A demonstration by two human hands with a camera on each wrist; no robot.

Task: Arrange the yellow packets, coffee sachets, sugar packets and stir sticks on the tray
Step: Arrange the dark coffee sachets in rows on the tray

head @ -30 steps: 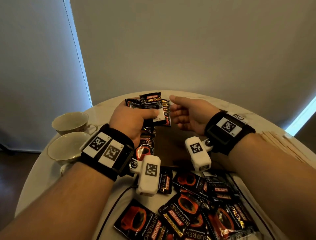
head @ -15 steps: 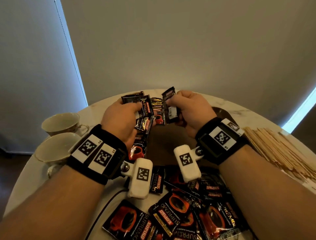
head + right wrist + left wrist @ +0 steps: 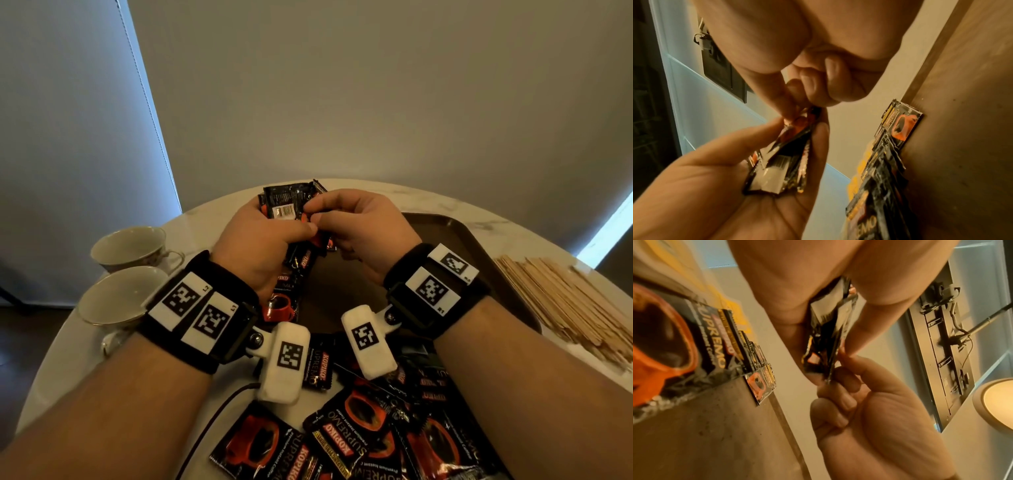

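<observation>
My left hand (image 3: 260,246) grips a fanned stack of sachets (image 3: 291,205) above the tray (image 3: 455,236), thumb across the front. My right hand (image 3: 356,229) meets it from the right, its fingers (image 3: 791,97) pinching the edge of one sachet in the stack. Loose sachets (image 3: 346,442) lie on the near worktop (image 3: 202,222). Stir sticks (image 3: 561,301) lie right of the tray. Two cups (image 3: 133,246) stand at far left.

Looked down from head height over both forearms onto the table (image 3: 191,219). Sat close beneath each palm, facing fingerward. Shared the held sachets (image 3: 291,205) (image 3: 826,337) (image 3: 781,162).
</observation>
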